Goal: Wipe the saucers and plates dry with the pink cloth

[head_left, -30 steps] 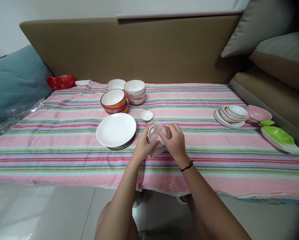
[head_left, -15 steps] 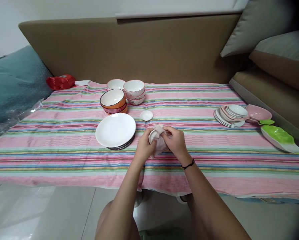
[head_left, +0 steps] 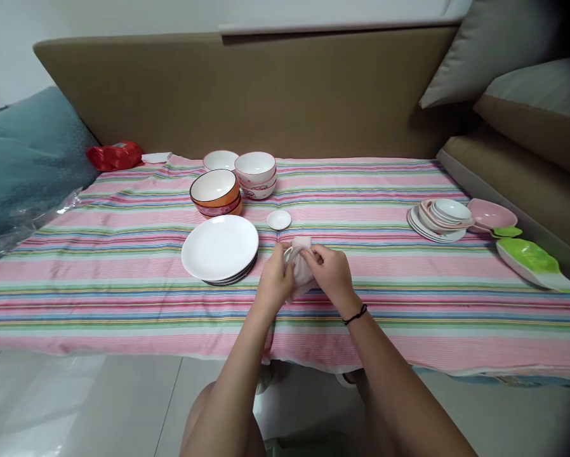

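Above the striped cloth, my left hand (head_left: 274, 280) grips a small white dish (head_left: 289, 254), of which only a sliver of rim shows. My right hand (head_left: 330, 273), with a black band at the wrist, presses a pale pink cloth (head_left: 301, 269) over that dish. Both hands are closed and touch each other. A tiny white saucer (head_left: 279, 219) lies just beyond them. To the left sits a stack of white plates (head_left: 219, 248).
Behind the plates are orange bowls (head_left: 215, 190) and white bowls (head_left: 256, 171). At the right lie stacked small plates (head_left: 440, 219), a pink bowl (head_left: 492, 214) and a green leaf dish (head_left: 532, 260). A red packet (head_left: 115, 155) lies far left. The striped cloth (head_left: 123, 304) covers the surface.
The cloth has been gathered tighter over the small dish, which shows less now. My hands have drawn closer together and shifted slightly left.
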Demonstrator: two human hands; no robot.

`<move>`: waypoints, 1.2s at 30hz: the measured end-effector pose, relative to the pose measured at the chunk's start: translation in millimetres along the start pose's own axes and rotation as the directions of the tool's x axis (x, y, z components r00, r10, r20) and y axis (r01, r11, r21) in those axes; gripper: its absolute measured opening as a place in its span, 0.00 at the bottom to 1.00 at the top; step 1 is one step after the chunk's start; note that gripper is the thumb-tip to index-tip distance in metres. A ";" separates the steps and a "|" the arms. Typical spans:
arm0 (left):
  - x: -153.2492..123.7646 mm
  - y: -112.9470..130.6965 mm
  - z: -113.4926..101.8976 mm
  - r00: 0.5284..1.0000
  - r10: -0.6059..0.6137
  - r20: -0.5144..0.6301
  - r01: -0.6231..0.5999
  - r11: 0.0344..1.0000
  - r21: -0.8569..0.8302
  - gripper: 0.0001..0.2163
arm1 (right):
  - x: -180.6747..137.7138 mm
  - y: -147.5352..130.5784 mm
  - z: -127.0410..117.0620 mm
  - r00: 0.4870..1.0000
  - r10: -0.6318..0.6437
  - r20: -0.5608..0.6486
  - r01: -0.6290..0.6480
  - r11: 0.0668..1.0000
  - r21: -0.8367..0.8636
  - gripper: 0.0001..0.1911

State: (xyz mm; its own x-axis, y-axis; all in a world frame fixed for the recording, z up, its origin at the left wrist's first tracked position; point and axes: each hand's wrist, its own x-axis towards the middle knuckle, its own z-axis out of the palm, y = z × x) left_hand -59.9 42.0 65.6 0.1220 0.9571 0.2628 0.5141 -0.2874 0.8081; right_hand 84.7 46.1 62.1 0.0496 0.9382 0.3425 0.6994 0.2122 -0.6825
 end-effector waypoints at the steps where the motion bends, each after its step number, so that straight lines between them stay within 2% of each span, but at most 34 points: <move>1: -0.3 0.3 1.2 1.000 0.024 -0.008 -0.024 1.000 -0.002 0.16 | 0.2 0.9 0.9 1.000 0.005 0.009 -0.005 1.000 -0.008 0.19; 3: -0.2 1.3 2.4 0.998 0.044 -0.033 -0.044 0.999 -0.011 0.17 | 0.6 1.9 2.0 0.999 -0.001 0.033 0.000 1.000 0.029 0.16; 7: 1.4 5.0 0.0 0.998 -0.019 -0.065 0.017 1.000 -0.024 0.10 | -0.2 0.4 1.5 0.996 -0.014 0.089 -0.001 0.986 0.164 0.06; 8: 1.7 6.0 -1.1 0.998 -0.039 -0.059 0.038 0.999 -0.023 0.09 | -0.8 0.0 1.0 0.996 -0.006 0.085 -0.007 0.988 0.157 0.07; 11: 2.6 7.4 -2.9 0.996 -0.075 -0.048 0.075 0.997 -0.005 0.09 | -3.0 -0.8 -0.3 0.999 0.011 0.032 -0.013 0.998 0.057 0.22; 13: 3.0 6.8 -2.2 0.997 -0.066 -0.051 0.066 0.998 -0.007 0.09 | -3.7 -1.0 -0.2 1.000 -0.006 0.011 0.006 1.000 -0.005 0.24; 16: 3.1 5.3 1.7 0.998 -0.016 -0.053 0.013 0.998 -0.056 0.10 | -2.5 -1.1 1.1 1.000 -0.023 0.018 0.023 1.000 -0.004 0.16; 18: 2.8 5.1 4.6 0.998 -0.008 -0.058 0.002 0.995 -0.097 0.15 | -0.5 -0.3 1.5 0.999 -0.039 0.013 0.038 0.995 0.096 0.09; 21: 2.6 6.1 5.6 0.997 -0.053 -0.055 0.044 0.988 -0.149 0.19 | 1.8 2.1 0.1 0.999 -0.032 -0.009 0.033 0.977 0.210 0.06; 24: 3.4 6.7 2.6 0.994 -0.096 -0.058 0.086 0.985 -0.146 0.08 | 1.3 2.9 -2.6 1.000 -0.001 -0.023 0.004 0.987 0.159 0.19; 26: 4.1 6.5 0.8 0.993 -0.107 -0.058 0.099 0.987 -0.128 0.05 | 0.3 1.7 -3.5 1.000 -0.018 -0.024 0.021 0.993 0.120 0.24; 29: 4.5 6.3 1.6 0.997 -0.070 -0.043 0.062 0.984 -0.169 0.05 | 0.2 0.1 -2.3 0.999 -0.050 0.000 0.050 0.991 0.125 0.16; 32: 4.1 6.3 5.1 1.000 -0.017 -0.021 0.011 0.971 -0.241 0.12 | 1.9 1.8 -0.6 0.999 -0.036 0.008 0.034 0.979 0.203 0.07; 34: 4.0 6.2 6.6 1.000 -0.018 -0.012 0.014 0.963 -0.270 0.15 | 2.7 4.1 -0.9 1.000 0.004 -0.010 -0.002 0.977 0.213 0.08; 36: 4.5 6.2 6.8 0.999 -0.051 -0.002 0.048 0.951 -0.305 0.14 | 2.7 5.7 -2.5 0.999 0.041 -0.034 -0.035 0.986 0.166 0.18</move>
State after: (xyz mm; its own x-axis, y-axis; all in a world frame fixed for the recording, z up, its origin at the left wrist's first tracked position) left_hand -50.4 44.8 68.3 0.0937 0.9705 0.2223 0.2359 -0.2386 0.9420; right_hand 90.6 49.1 60.7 0.1021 0.9363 0.3361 0.5694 0.2220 -0.7915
